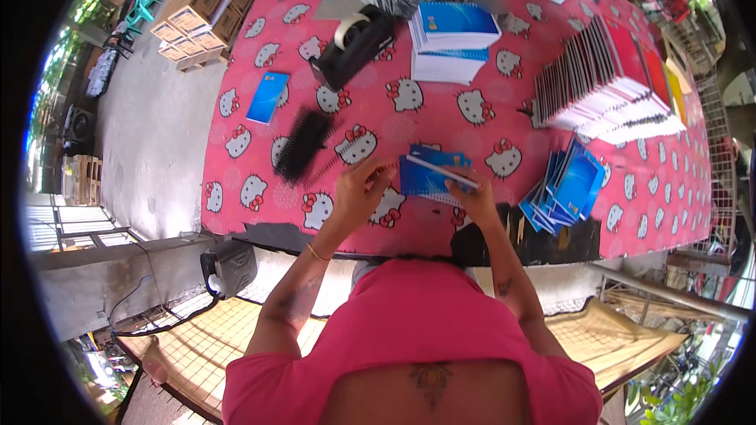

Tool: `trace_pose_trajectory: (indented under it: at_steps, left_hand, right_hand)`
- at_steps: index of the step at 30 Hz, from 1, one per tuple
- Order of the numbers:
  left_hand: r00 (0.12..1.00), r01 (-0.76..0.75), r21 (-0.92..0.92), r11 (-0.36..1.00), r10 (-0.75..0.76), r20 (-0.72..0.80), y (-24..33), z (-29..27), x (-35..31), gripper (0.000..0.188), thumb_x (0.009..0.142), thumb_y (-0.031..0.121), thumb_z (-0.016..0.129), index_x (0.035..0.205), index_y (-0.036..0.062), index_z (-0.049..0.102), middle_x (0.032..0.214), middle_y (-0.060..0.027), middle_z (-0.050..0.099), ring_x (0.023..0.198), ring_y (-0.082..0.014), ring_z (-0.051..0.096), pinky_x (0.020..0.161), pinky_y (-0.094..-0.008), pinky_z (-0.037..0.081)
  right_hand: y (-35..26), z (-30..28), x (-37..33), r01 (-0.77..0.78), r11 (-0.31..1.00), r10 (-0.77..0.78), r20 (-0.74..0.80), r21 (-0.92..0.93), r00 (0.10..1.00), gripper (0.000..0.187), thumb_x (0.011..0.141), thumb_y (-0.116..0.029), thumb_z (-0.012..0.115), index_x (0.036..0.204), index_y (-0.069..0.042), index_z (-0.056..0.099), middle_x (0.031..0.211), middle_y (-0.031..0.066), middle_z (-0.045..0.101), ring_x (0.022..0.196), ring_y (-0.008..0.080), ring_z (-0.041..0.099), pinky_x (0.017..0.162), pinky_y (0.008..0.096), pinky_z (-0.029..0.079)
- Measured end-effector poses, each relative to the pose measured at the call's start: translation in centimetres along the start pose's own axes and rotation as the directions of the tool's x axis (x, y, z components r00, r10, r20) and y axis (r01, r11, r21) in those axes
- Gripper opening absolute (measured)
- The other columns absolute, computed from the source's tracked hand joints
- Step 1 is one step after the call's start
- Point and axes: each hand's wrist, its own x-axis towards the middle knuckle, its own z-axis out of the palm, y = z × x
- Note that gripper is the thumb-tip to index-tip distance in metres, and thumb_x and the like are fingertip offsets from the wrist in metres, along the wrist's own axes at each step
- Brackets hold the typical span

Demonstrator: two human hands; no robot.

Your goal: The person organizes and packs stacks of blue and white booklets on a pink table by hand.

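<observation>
My right hand [474, 197] is closed around a small blue-covered notebook [421, 177], just beyond the table's near edge. A slim white strip [441, 171] crosses its cover under my fingers; I cannot tell whether it is a page edge or a separate piece. Left of the notebook, my left hand [364, 189] has its fingers pinched together, and what is in them is too small to name. A thin dark spiral coil [329, 169] lies beside that hand. Past it sits a dense bundle of black binding coils [303, 145].
Fanned blue notebooks [563, 189] lie right of my right hand. Behind them stands a long row of spiral-bound books [606, 83]. A black tape dispenser [352, 49], stacked blue notebooks [453, 39] and one blue booklet [268, 97] rest on the pink patterned cloth [441, 122].
</observation>
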Motion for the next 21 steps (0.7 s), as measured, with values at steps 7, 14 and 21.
trace_pose_trajectory:
  at_steps: [7,14,21]
  left_hand:
    - [0.998,-0.037,-0.007,0.999,0.037,-0.055,-0.1,0.8,-0.2,0.017,0.089,0.008,0.069,0.104,0.0007,0.07,0.076,-0.0088,0.063,0.063,-0.0137,0.058,0.056,-0.0267,0.043]
    - [0.985,-0.124,0.016,0.992,0.125,-0.119,-0.7,1.1,1.1,0.017,0.087,0.004,0.07,0.103,0.001,0.07,0.081,-0.0092,0.064,0.064,-0.0148,0.06,0.057,-0.0291,0.045]
    - [0.937,-0.296,0.198,0.934,0.324,-0.13,-2.3,1.5,1.3,0.019,0.084,0.001,0.069,0.103,0.0055,0.066,0.096,-0.0114,0.063,0.074,-0.0281,0.065,0.063,-0.0367,0.053]
  right_hand:
    - [-0.4,0.0,0.2,-0.03,0.995,0.026,0.033,0.099,0.999,0.028,0.092,0.0,0.064,0.119,-0.004,0.068,0.1,-0.0004,0.067,0.084,0.0046,0.055,0.072,0.0217,0.045]
    - [-0.5,-0.2,0.8,-0.021,0.99,0.02,0.013,0.142,1.0,0.028,0.091,-0.001,0.065,0.119,-0.004,0.069,0.096,-0.0012,0.067,0.082,0.0037,0.055,0.072,0.0215,0.045]
    - [-1.3,-0.5,0.8,-0.028,0.994,0.022,0.061,0.107,0.998,0.028,0.091,-0.003,0.066,0.119,-0.004,0.068,0.098,-0.0012,0.067,0.086,0.0052,0.056,0.074,0.0228,0.046]
